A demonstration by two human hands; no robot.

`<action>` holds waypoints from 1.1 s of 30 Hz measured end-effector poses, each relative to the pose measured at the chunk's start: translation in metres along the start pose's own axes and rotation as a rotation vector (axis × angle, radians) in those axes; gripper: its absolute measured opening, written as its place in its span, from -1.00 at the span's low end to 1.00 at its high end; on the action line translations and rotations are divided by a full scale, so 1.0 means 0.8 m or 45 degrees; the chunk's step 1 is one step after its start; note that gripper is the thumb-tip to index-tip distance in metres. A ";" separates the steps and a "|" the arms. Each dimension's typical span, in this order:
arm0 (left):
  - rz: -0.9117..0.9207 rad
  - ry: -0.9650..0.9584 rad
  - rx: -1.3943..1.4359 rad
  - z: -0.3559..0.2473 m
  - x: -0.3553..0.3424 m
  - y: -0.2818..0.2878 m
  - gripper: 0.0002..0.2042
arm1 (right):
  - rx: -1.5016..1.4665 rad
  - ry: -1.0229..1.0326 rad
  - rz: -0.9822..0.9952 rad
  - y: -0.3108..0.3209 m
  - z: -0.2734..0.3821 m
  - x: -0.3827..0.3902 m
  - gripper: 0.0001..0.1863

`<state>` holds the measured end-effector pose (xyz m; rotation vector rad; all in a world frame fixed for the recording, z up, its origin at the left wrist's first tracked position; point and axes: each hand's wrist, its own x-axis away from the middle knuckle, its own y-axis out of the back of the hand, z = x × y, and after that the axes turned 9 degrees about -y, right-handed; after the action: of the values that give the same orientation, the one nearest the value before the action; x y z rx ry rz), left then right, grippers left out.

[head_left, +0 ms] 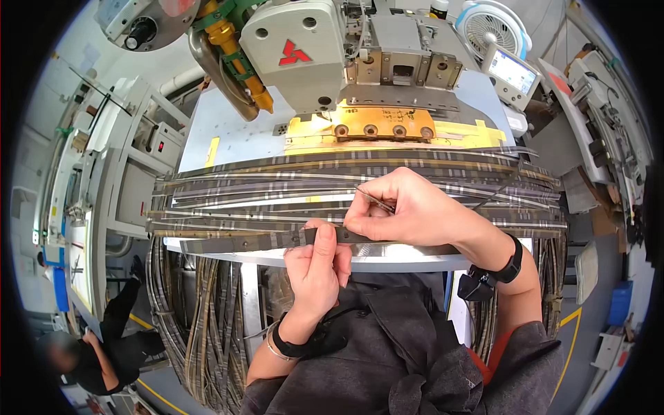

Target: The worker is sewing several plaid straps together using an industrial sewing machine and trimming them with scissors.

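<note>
My left hand (317,266) is closed on a dark plaid fabric strip (270,240), with the thumb pressed on top near the front edge of the work table. Small dark dots show along this strip. Just right of that thumb, my right hand (408,211) is pinched close to the same strip. A thin dark metal tool (375,199) sticks out between its fingers; its kind cannot be made out. Behind both hands, many similar plaid strips (242,187) lie side by side across the table.
A large sewing machine (294,62) stands behind the strips, with a yellow plate (384,123) below its head. Bundles of strips (207,311) hang at the front. A fan (487,29) and a control screen (512,72) sit back right. Another person (104,353) is at lower left.
</note>
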<state>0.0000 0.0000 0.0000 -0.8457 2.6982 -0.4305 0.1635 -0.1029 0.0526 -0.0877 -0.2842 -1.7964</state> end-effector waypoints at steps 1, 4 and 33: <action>0.008 0.003 -0.001 0.000 -0.001 0.000 -0.76 | -0.009 -0.022 -0.010 0.000 0.002 0.001 -0.88; 0.015 0.021 -0.007 -0.006 -0.001 0.000 -0.78 | 0.018 -0.019 -0.035 -0.001 0.005 0.001 -0.85; 0.131 0.018 0.079 -0.006 -0.002 0.005 -0.90 | 0.308 0.194 -0.159 -0.002 0.007 0.006 -0.91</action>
<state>-0.0022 0.0053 0.0031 -0.6864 2.7111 -0.4959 0.1603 -0.1055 0.0586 0.2419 -0.4026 -1.8670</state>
